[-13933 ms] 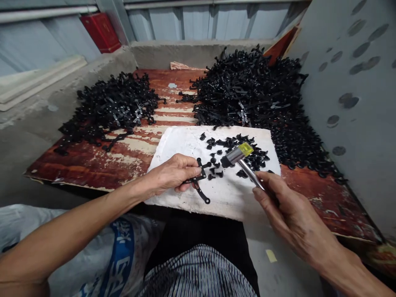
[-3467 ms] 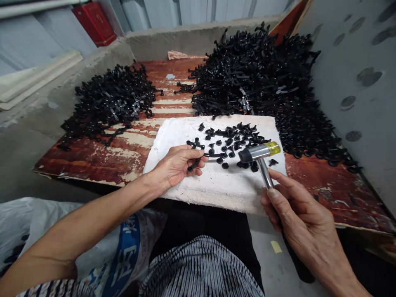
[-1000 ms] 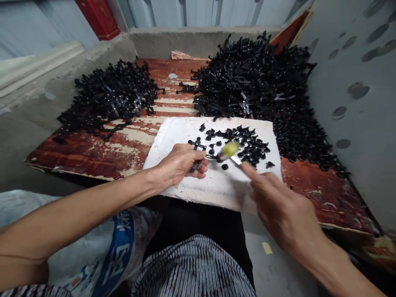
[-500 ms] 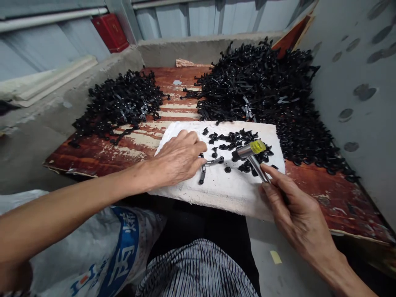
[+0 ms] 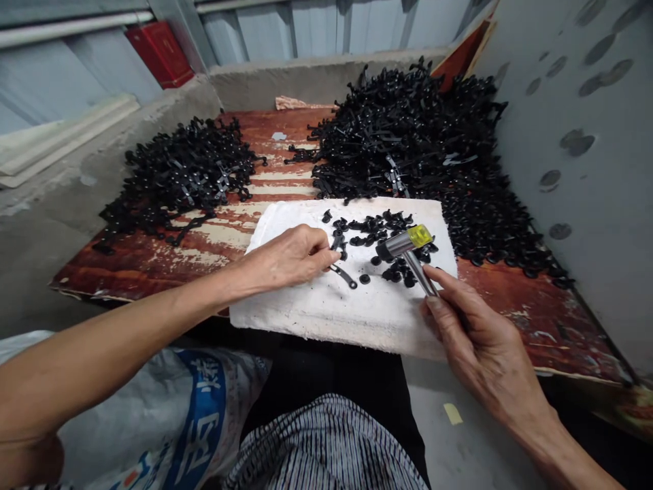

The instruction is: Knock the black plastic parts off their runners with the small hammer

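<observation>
Between the thumb and fingers of my left hand (image 5: 298,255) is a jointed metal linkage (image 5: 343,275), dark grey with small round ends, held over a white padded board (image 5: 306,316). Part of it is hidden by my fingers. My right hand (image 5: 482,333) is wrapped round the handle of a small mallet (image 5: 403,245), which has a black face on one end and a yellow one on the other. The mallet head is above several loose black round caps (image 5: 372,228) on the board. One black cap (image 5: 364,279) lies apart, between the linkage and the mallet.
A big heap of black linkage parts (image 5: 403,129) covers the back right of the worn red wooden table (image 5: 275,160). Another heap (image 5: 178,167) lies at left. A printed white sack (image 5: 127,401) stands below the table at left. A grey panel (image 5: 576,177) borders the right side.
My left hand has turned the linkage, so its arm now points down to the right. The mallet stays in my right hand, and the whole view has shifted slightly.
</observation>
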`<state>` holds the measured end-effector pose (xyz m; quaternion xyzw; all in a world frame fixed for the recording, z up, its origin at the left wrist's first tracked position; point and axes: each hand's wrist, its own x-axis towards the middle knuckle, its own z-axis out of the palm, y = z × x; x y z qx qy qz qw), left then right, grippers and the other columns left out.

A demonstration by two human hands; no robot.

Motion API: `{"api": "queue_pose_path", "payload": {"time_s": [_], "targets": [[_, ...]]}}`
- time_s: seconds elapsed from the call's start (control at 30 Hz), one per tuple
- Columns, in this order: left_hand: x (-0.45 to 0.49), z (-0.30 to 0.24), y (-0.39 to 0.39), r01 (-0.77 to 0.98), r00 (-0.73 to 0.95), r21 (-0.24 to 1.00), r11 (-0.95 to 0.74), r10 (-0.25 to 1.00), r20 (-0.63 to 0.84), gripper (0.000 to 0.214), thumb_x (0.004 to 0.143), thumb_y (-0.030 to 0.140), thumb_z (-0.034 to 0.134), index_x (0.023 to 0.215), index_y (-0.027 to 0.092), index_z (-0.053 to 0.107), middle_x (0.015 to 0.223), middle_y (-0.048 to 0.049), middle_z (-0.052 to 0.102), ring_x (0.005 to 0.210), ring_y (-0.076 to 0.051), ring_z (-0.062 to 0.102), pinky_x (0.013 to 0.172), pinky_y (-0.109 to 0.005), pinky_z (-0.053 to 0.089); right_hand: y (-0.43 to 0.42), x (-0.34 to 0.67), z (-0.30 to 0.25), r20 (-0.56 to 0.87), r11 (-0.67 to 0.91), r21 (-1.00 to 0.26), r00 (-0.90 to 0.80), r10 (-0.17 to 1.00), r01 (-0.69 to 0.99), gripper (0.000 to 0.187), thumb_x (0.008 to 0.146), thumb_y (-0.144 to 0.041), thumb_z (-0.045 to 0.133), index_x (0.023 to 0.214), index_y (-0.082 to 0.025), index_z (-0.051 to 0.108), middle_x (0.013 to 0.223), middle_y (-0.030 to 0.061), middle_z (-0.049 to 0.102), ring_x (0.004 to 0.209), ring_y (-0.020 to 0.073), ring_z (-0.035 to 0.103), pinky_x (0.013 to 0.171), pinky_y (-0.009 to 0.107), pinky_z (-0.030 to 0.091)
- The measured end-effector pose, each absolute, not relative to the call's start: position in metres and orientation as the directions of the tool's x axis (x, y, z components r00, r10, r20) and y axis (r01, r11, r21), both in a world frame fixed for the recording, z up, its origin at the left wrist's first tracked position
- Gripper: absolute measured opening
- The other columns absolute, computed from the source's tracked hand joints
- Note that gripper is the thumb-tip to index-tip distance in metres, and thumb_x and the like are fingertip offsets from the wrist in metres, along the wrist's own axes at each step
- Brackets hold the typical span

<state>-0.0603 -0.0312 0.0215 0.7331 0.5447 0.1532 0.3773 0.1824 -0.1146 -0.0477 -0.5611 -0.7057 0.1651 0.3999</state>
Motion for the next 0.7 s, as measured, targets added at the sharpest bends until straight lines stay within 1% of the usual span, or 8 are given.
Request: {"api": "queue_pose_path", "payload": {"time_s": [0.03, 0.1, 0.13, 0.2, 0.33, 0.5, 0.7], "targets": [[-0.059, 0.020, -0.033, 0.636, 0.290, 0.772, 0.006, 0.925, -0.246, 0.029, 0.085, 0.022, 0.062, 0.059, 0.017, 0.053, 0.058, -0.0017, 0.058, 0.045, -0.008, 0.043, 0.044, -0.020, 0.027, -0.115, 0.183, -0.048, 0.377, 0.312, -0.686, -0.046, 0.925, 0.658, 0.038, 0.095, -0.024, 0.051, 0.131, -0.018, 0.059, 0.111, 0.0121, 0.074, 0.093, 0.0223, 0.073, 0.093, 0.045, 0.056], [-0.056, 0.016, -0.036, 0.501, 0.187, 0.832, 0.237, 0.909, -0.372, 0.028, 0.086, 0.023, 0.062, 0.061, 0.015, 0.055, 0.069, -0.0077, 0.068, 0.043, -0.007, 0.048, 0.041, -0.019, 0.031, -0.115, 0.183, -0.047, 0.377, 0.315, -0.685, -0.051, 0.925, 0.657, 0.038, 0.094, -0.023, 0.052, 0.132, -0.021, 0.059, 0.111, 0.0102, 0.074, 0.092, 0.0215, 0.073, 0.092, 0.044, 0.056], [-0.055, 0.013, -0.038, 0.430, 0.164, 0.845, 0.320, 0.892, -0.421, 0.026, 0.087, 0.023, 0.062, 0.063, 0.014, 0.056, 0.072, -0.0097, 0.070, 0.042, -0.006, 0.049, 0.039, -0.018, 0.032, -0.116, 0.183, -0.047, 0.377, 0.318, -0.681, -0.056, 0.924, 0.659, 0.039, 0.094, -0.022, 0.051, 0.132, -0.022, 0.059, 0.111, 0.0097, 0.074, 0.092, 0.0214, 0.073, 0.092, 0.044, 0.056], [-0.052, 0.010, -0.041, 0.317, 0.158, 0.850, 0.421, 0.860, -0.485, 0.022, 0.086, 0.021, 0.064, 0.066, 0.013, 0.058, 0.074, -0.0112, 0.071, 0.041, -0.006, 0.048, 0.037, -0.018, 0.034, -0.116, 0.183, -0.046, 0.383, 0.328, -0.671, -0.068, 0.921, 0.665, 0.039, 0.094, -0.021, 0.051, 0.133, -0.023, 0.058, 0.111, 0.0094, 0.074, 0.094, 0.0217, 0.073, 0.093, 0.044, 0.056], [-0.047, 0.007, -0.046, 0.189, 0.164, 0.842, 0.505, 0.829, -0.534, 0.019, 0.082, 0.012, 0.066, 0.066, 0.012, 0.057, 0.070, -0.0100, 0.070, 0.041, -0.007, 0.050, 0.036, -0.019, 0.040, -0.115, 0.182, -0.046, 0.388, 0.334, -0.676, -0.068, 0.919, 0.657, 0.039, 0.095, -0.020, 0.050, 0.133, -0.020, 0.058, 0.114, 0.0111, 0.073, 0.101, 0.0234, 0.072, 0.094, 0.044, 0.055], [-0.039, 0.005, -0.049, 0.033, 0.119, 0.802, 0.597, 0.794, -0.596, 0.022, 0.080, 0.003, 0.065, 0.064, 0.013, 0.053, 0.068, -0.0085, 0.068, 0.048, -0.012, 0.059, 0.042, -0.024, 0.051, -0.115, 0.182, -0.047, 0.389, 0.328, -0.673, -0.060, 0.919, 0.663, 0.039, 0.095, -0.020, 0.050, 0.133, -0.021, 0.058, 0.116, 0.0110, 0.073, 0.104, 0.0236, 0.071, 0.092, 0.043, 0.056], [-0.032, 0.002, -0.051, -0.051, 0.091, 0.782, 0.621, 0.783, -0.615, 0.026, 0.081, -0.001, 0.059, 0.062, 0.013, 0.050, 0.061, -0.0062, 0.064, 0.049, -0.012, 0.058, 0.041, -0.025, 0.053, -0.116, 0.183, -0.045, 0.387, 0.337, -0.667, -0.078, 0.919, 0.664, 0.038, 0.095, -0.019, 0.049, 0.133, -0.018, 0.057, 0.119, 0.0122, 0.071, 0.104, 0.0224, 0.070, 0.093, 0.042, 0.056]]}}
